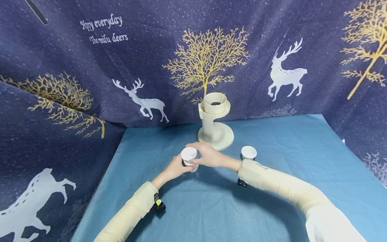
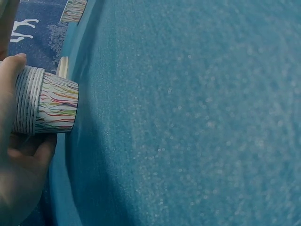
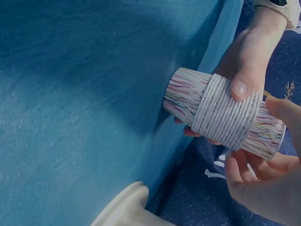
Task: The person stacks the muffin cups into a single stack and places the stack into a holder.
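Near the middle of the table, my left hand (image 1: pixel 176 167) grips a stack of paper cups (image 2: pixel 59 103), white with colored wavy stripes. My right hand (image 1: pixel 208 155) pinches the cup at the mouth end (image 3: pixel 265 136) between thumb and fingers. That cup juts partly out of the stack, its striped wall showing beyond the packed rims (image 3: pixel 225 110) in the right wrist view. There my left thumb (image 3: pixel 241 87) lies across the rims, with fingertips showing beneath the stack. The left wrist view shows the striped lower end of the stack over the blue cloth.
Behind my hands stands a cream stand (image 1: pixel 208 127) with a round base and a ring holding a cream cylinder (image 1: pixel 215 105). Another paper cup (image 1: pixel 249 153) is on the blue cloth (image 1: pixel 211 208) beyond my right forearm. A dark blue patterned curtain (image 1: pixel 145 60) hangs behind the table.
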Tool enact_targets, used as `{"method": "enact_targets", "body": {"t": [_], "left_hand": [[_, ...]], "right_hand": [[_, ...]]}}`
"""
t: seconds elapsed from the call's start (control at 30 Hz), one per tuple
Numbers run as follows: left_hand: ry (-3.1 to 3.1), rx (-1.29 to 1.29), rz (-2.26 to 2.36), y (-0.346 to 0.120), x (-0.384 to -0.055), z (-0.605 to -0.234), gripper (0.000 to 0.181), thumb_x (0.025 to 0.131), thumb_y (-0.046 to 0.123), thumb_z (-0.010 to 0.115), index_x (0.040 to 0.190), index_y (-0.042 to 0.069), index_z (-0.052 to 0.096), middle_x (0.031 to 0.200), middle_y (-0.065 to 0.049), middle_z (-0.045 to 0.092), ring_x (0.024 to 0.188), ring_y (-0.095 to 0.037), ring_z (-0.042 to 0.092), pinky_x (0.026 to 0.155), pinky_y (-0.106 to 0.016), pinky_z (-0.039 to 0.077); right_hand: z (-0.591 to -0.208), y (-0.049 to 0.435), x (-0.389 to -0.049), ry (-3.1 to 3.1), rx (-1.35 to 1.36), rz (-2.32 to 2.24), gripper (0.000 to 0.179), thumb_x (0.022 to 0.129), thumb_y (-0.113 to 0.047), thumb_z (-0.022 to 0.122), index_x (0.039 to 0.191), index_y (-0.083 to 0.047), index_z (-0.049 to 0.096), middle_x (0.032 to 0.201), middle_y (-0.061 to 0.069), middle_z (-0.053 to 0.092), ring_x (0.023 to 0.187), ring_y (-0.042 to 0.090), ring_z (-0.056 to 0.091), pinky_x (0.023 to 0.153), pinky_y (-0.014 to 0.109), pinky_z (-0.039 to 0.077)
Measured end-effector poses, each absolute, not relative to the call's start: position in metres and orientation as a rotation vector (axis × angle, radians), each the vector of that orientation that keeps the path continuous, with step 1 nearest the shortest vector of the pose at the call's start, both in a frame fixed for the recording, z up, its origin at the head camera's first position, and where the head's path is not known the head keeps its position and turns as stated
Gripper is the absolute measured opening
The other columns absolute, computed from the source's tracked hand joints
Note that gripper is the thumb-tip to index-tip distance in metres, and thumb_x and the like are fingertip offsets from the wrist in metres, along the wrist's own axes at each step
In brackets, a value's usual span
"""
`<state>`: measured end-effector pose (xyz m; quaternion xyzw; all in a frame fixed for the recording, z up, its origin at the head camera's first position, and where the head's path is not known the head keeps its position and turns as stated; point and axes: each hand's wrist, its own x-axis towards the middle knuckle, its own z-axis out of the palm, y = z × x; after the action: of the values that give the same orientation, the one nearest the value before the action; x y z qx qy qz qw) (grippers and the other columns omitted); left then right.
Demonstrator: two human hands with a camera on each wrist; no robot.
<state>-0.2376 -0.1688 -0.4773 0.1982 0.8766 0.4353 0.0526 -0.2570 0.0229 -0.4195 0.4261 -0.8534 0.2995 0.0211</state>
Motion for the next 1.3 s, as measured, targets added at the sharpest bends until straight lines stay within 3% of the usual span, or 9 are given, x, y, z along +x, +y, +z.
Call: {"method": "enact_targets", "body": {"t": [0.23,0.57,0.97,1.3], "left_hand": [[2.706,0.635,1.284,-0.171,-0.24,-0.484,0.065,0.079,0.029,0.071,0.133,0.014,0.039,0.117,-0.005,0.057,0.104,-0.018,0.056,0.081,-0.032,0.047],[2.734,0.629,1.223,-0.17,-0.241,-0.481,0.059,0.079,0.029,0.07,0.13,0.018,0.042,0.11,-0.002,0.059,0.095,-0.014,0.057,0.075,-0.029,0.046],[2.699,0.642,1.265,-0.171,-0.242,-0.483,0.056,0.08,0.034,0.07,0.127,0.017,0.043,0.114,-0.003,0.059,0.098,-0.015,0.059,0.075,-0.028,0.048],[2.72,0.561,1.292,-0.167,-0.241,-0.483,0.06,0.076,0.039,0.072,0.126,0.02,0.044,0.113,-0.003,0.061,0.098,-0.015,0.06,0.078,-0.033,0.048]], "right_hand": [[-0.43,0.021,-0.252,-2.675,1.275,1.004,0.057,0.079,-0.031,0.071,0.126,-0.004,0.052,0.117,0.009,0.058,0.106,0.021,0.054,0.086,0.037,0.046],[-0.435,0.023,-0.249,-2.662,1.273,0.984,0.057,0.086,-0.031,0.062,0.129,0.003,0.048,0.121,0.015,0.055,0.108,0.025,0.054,0.084,0.036,0.048],[-0.437,0.032,-0.249,-2.77,1.239,0.994,0.071,0.085,-0.042,0.061,0.14,-0.006,0.035,0.13,0.012,0.05,0.113,0.02,0.052,0.089,0.035,0.045],[-0.432,0.052,-0.249,-2.69,1.139,1.17,0.053,0.091,-0.028,0.056,0.136,-0.007,0.039,0.121,0.013,0.057,0.109,0.025,0.056,0.083,0.039,0.05]]}}
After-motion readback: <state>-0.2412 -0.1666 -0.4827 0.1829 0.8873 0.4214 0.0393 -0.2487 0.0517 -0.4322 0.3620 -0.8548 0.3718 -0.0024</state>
